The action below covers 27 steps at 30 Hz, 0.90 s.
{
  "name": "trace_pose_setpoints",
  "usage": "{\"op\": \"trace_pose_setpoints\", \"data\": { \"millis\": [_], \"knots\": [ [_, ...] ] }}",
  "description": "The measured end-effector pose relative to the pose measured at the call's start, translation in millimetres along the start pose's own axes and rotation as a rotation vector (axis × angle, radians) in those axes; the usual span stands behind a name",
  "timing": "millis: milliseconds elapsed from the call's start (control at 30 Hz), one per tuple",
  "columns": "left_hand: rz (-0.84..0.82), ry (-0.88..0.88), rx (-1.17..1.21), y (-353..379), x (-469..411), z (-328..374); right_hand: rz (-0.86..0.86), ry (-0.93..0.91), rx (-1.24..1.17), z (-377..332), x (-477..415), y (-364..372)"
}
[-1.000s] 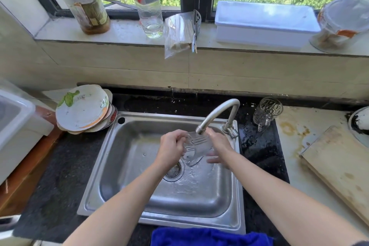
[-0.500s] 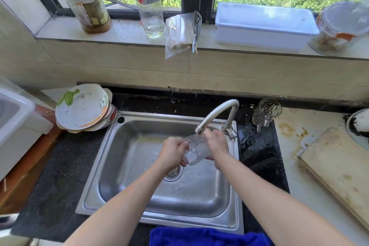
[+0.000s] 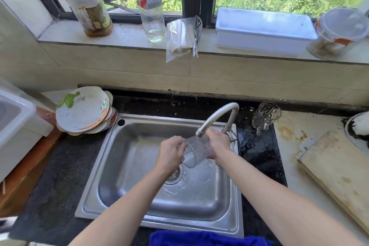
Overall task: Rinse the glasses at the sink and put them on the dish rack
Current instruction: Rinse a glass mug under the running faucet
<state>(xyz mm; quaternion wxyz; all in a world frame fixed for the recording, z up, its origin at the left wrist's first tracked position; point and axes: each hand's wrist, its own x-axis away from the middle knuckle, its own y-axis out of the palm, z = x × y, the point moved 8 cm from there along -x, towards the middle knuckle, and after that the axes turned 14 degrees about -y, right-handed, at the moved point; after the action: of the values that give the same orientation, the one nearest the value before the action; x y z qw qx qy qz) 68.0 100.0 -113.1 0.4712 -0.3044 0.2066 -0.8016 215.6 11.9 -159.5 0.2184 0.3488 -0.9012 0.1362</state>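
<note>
The rectangular stainless-steel sink [image 3: 139,166] is set into a dark speckled surface [image 3: 50,185]. Under the curved metal tap [image 3: 215,118], a clear cylindrical glass [image 3: 196,151] is held tilted above the basin, clasped by the left hand [image 3: 169,155] and right hand [image 3: 218,146]. A patterned glass mug [image 3: 264,117] stands just right of the sink.

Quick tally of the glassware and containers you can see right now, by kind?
Clear drinking glasses: 2, a clear tumbler held in both hands under the tap, and a clear handled glass mug on the counter
Plastic bottles: 1, a clear plastic bottle
Jars: 2, an orange-lidded jar and a clear lidded jar
Total: 5
</note>
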Motion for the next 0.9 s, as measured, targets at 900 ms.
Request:
{"op": "trace_pose_setpoints", "data": {
  "millis": [900],
  "knots": [
    [-0.03,-0.003,0.038,7,-3,-11,0.019,-0.047,0.169,11,7,-1]
  ]
}}
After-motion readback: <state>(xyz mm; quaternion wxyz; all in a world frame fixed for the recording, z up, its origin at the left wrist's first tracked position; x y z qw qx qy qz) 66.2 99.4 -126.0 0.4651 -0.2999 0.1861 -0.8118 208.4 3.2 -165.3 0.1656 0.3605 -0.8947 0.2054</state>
